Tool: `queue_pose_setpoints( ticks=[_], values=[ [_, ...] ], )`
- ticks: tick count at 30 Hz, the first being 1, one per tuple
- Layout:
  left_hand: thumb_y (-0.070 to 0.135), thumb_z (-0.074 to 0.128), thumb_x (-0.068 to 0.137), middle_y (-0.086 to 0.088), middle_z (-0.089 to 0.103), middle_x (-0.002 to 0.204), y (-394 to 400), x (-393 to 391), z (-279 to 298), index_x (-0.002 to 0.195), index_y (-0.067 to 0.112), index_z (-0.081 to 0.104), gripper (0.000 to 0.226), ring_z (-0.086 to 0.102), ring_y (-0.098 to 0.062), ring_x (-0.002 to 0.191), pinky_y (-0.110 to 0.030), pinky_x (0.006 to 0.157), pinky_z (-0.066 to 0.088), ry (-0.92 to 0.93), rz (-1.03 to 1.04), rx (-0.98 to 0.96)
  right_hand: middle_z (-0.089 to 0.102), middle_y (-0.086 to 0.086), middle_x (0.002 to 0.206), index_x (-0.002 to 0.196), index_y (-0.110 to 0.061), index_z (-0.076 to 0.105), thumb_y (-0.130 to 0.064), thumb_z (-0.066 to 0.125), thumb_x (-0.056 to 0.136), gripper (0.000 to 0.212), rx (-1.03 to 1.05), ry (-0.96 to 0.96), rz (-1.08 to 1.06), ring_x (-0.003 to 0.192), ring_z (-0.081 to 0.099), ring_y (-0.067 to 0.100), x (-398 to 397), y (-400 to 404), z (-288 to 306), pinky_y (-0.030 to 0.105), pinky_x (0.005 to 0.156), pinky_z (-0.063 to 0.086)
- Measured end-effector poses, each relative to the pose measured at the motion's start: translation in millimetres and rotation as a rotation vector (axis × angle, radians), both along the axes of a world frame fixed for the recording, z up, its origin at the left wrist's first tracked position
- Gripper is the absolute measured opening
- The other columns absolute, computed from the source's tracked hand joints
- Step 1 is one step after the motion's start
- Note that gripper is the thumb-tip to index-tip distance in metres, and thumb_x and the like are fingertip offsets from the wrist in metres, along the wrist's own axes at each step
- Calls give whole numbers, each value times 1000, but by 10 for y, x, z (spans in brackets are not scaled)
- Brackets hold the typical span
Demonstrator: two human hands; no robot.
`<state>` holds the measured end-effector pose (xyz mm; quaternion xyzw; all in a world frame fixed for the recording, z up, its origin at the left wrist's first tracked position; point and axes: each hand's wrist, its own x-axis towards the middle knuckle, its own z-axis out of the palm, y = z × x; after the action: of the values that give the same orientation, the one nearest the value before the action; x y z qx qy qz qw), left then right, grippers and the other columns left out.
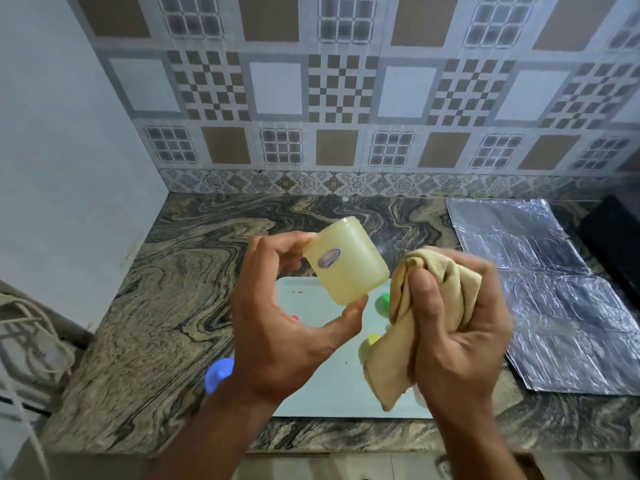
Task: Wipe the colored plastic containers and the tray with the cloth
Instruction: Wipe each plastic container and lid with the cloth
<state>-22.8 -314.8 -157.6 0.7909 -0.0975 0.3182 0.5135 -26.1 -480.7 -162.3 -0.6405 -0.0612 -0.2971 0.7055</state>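
The marbled countertop (166,317) is the biggest thing here, with a creased sheet of foil (554,306) spread over its right side. The pale tray (332,386) lies flat near the front edge, right under the person's hands, with a few dark crumbs on it, so it looks like it needs its own wipe.

The left hand (287,327) holds a pale yellow container (346,261) up over the tray, tilted, fingers on the far side and thumb under the near edge. There's an oval sticker on its wall. Can't tell if anything's inside, the plastic is cloudy and the opening isn't showing. The right hand (460,327) is closed tight around a bunched beige cloth (426,313), just beside the container and apparently not quite touching it. It's a bit blurred.

To do this step well, the person probably wants to press a smooth face of the cloth onto the wall and turn the container with the left fingers so the whole surface gets covered, sticker area included. A thumb-and-finger pinch on slick plastic could slip, so a firmer hold seems smart.

Smaller stuff: a blue piece (218,374) at the tray's left edge, a green one (382,303), a yellow-green one (370,342) and a sliver of pink (294,318) on the tray. All mostly hidden by the hands, so contents can't be read.
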Motion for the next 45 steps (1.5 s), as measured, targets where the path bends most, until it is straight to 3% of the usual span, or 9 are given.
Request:
queue_pose_setpoints(
  ticks=[6, 13, 18, 22, 28, 32, 37, 41, 45],
  values=[
    [30, 96, 68, -6, 56, 132, 9, 43, 7, 130, 28, 57, 73, 65, -17, 121, -28, 103, 53, 68, -211, -181, 73, -23, 97, 109, -19, 64, -19, 70, 95, 15, -141, -82, 22, 80, 72, -3, -74, 88, -8, 12, 74, 55],
    [48, 92, 72, 0, 61, 111, 60, 10, 61, 129, 25, 65, 67, 62, -6, 104, -20, 87, 50, 3, -49, 193, 73, 1, 100, 110, -28, 67, -30, 80, 96, 19, -441, -126, -7, 86, 73, 24, 17, -51, 105, 39, 72, 58],
    [45, 93, 69, 0, 58, 107, 101, -27, 65, 127, 26, 65, 67, 59, -7, 99, -17, 85, 48, -67, -66, 209, 75, -4, 90, 101, -22, 69, -28, 80, 97, 13, -342, -52, -46, 78, 72, 13, 218, -56, 225, 29, 70, 56],
    [38, 99, 65, -5, 62, 119, 68, -45, 61, 126, 29, 55, 76, 65, -19, 106, -29, 94, 52, -32, -106, -5, 72, -15, 81, 101, -7, 67, -17, 77, 99, 14, -120, -3, -10, 70, 64, -4, 274, -117, 225, 12, 68, 51],
    [24, 95, 68, -9, 59, 133, 21, 34, 5, 126, 24, 50, 73, 65, -33, 123, -56, 99, 57, 30, -191, -282, 76, -10, 98, 110, -19, 66, -17, 75, 97, 16, -20, -36, 49, 81, 72, 5, -57, 68, 37, 18, 75, 58],
    [27, 95, 70, -10, 62, 134, 64, 78, 18, 132, 20, 56, 73, 64, -33, 126, -52, 106, 55, 36, -199, -205, 75, -16, 100, 111, -20, 66, -21, 73, 96, 16, -71, -54, 34, 84, 73, 4, -60, 121, 16, 19, 77, 57],
    [39, 96, 68, -1, 63, 124, 146, 96, 94, 129, 20, 65, 71, 63, -14, 116, -30, 97, 52, 8, -62, 98, 74, 0, 105, 113, -30, 66, -30, 77, 97, 20, -307, -109, -6, 90, 75, 23, -26, -10, 96, 33, 77, 58],
    [32, 97, 69, 0, 62, 119, 151, 77, 79, 128, 19, 65, 68, 64, -22, 113, -34, 96, 53, -49, -153, 111, 75, 1, 103, 110, -24, 69, -30, 79, 96, 19, -404, -113, 8, 91, 74, 24, 100, -12, 240, 43, 76, 59],
    [27, 98, 68, -5, 62, 120, 247, 135, 101, 128, 21, 62, 70, 65, -30, 112, -40, 95, 55, -98, -181, 108, 76, -4, 94, 103, -19, 71, -28, 79, 97, 14, -313, -46, 58, 84, 73, 13, 219, 53, 344, 30, 73, 58]
  ],
)
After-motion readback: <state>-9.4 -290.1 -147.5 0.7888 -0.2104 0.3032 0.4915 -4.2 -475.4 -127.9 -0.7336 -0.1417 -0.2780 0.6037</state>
